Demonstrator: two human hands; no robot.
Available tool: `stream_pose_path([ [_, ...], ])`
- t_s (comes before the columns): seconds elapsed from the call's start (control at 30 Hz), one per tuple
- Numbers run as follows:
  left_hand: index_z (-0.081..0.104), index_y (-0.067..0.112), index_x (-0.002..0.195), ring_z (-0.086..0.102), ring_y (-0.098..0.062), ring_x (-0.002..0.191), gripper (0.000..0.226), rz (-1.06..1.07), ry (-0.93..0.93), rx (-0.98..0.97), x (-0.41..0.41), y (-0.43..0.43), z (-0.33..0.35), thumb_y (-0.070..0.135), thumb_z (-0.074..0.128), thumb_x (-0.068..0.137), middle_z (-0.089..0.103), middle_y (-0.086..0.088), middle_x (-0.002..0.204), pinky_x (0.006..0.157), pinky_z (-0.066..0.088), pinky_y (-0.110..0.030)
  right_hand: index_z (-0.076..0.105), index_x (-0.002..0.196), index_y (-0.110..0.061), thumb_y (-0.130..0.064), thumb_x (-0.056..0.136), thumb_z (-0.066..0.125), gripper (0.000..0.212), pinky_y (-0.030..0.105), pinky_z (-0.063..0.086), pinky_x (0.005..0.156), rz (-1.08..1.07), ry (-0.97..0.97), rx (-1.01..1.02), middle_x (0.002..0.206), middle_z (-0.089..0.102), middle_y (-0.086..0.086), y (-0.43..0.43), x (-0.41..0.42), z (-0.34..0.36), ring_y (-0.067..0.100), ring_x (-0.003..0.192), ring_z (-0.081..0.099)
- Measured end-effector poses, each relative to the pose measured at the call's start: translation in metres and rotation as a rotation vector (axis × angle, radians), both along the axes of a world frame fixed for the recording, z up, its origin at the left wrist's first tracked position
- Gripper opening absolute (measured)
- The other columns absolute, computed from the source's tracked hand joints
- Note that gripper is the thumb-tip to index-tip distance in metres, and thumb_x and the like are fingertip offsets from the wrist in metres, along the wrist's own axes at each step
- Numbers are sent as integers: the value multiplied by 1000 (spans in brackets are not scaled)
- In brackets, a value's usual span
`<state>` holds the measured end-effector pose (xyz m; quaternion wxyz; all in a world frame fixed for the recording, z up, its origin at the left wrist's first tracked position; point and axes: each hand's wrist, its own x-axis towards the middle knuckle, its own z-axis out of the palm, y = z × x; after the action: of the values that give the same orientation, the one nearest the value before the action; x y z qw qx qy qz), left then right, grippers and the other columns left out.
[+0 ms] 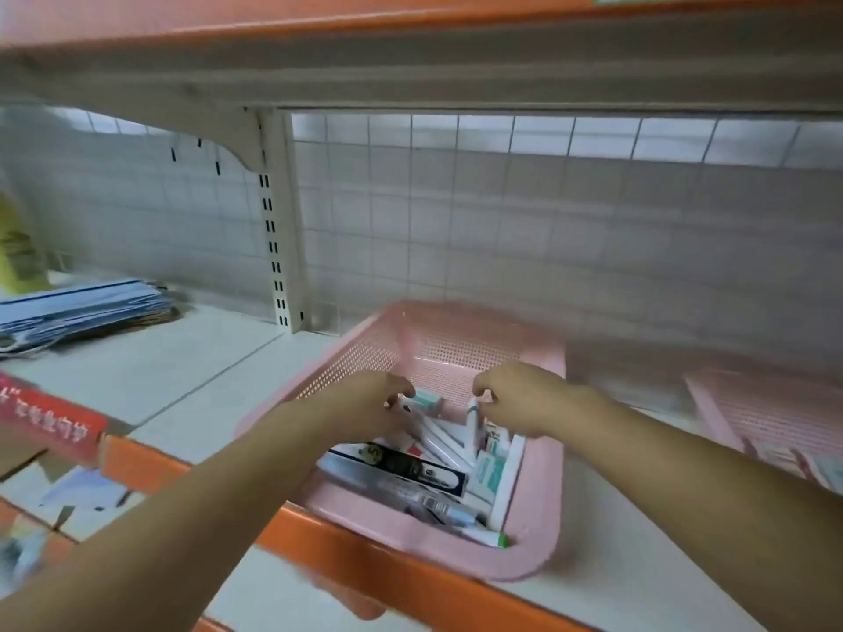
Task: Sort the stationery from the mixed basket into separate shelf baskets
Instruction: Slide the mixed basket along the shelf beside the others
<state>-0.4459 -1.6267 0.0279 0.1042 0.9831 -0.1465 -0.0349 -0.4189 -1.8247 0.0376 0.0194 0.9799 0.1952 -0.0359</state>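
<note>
A pink perforated basket (538, 517) sits on the white shelf, its near rim over the orange shelf edge. It holds mixed stationery: white pens (444, 442), a black and white boxed pack (410, 467), teal and white erasers (490, 469). My left hand (372, 403) reaches into the basket with fingers curled and pinches a small teal and white piece (429, 398). My right hand (515, 396) is also inside, fingers curled around a white pen with a teal band (472, 417) that stands tilted up.
A second pink basket (766, 412) stands to the right on the same shelf. Blue folded bags (77, 307) lie at the left, with a yellow package (18, 248) behind them. A wire grid backs the shelf. Another shelf (410, 52) hangs close overhead.
</note>
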Motion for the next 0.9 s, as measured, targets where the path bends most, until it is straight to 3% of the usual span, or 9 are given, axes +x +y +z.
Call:
stream_pose_path([
  [0.17,62,14,120,56,-18,103,36,-191,138,159,24,-8,10,33,58,90,60,-3,119,93,45,-30,57,123,-18,-19,92,45,34,32,50,81,-81,-48,64,122,59,5,0,-3,-4,21,102,58],
  [0.4,73,12,93,55,-9,78,16,-255,51,30,41,1,10,22,71,80,63,6,82,74,42,-22,67,109,-14,-13,91,46,27,35,49,89,-169,-147,336,114,65,2,7,-18,-1,19,103,59],
  [0.47,71,15,87,57,-5,67,7,-261,37,-95,44,3,12,17,71,80,62,7,78,67,45,-20,69,103,-14,-18,91,54,20,33,51,85,-168,-86,514,102,66,-3,14,-24,0,17,94,62],
  [0.57,66,16,79,51,1,47,10,-185,72,-485,46,6,16,8,72,78,58,5,66,53,44,-11,69,96,-13,-26,84,68,18,22,48,65,-171,153,684,77,60,-9,29,-31,-2,8,69,57],
  [0.63,65,11,79,54,-4,48,14,-121,163,-842,45,8,15,-2,70,77,54,-3,66,54,48,-11,68,93,-8,-25,82,70,20,26,44,57,-187,216,676,70,57,-2,38,-29,-8,12,61,52],
  [0.73,60,6,90,61,-10,57,18,-43,255,-1248,43,8,13,-8,65,78,56,-8,72,58,54,-16,69,93,-4,-21,83,69,20,29,48,62,-224,159,748,66,56,-1,43,-22,-10,13,61,53],
  [0.8,59,4,98,64,-17,72,19,-44,324,-1362,43,5,10,-3,63,81,63,-10,82,68,56,-22,70,89,-6,-20,83,69,16,20,45,52,-238,121,815,62,56,-4,42,-21,-9,6,51,51],
  [0.9,61,2,100,64,-23,88,15,-89,393,-1281,41,-1,4,8,60,86,66,-13,94,82,52,-32,71,88,-5,-25,86,66,20,14,40,44,-258,144,927,61,58,-2,40,-20,-9,-2,40,48],
])
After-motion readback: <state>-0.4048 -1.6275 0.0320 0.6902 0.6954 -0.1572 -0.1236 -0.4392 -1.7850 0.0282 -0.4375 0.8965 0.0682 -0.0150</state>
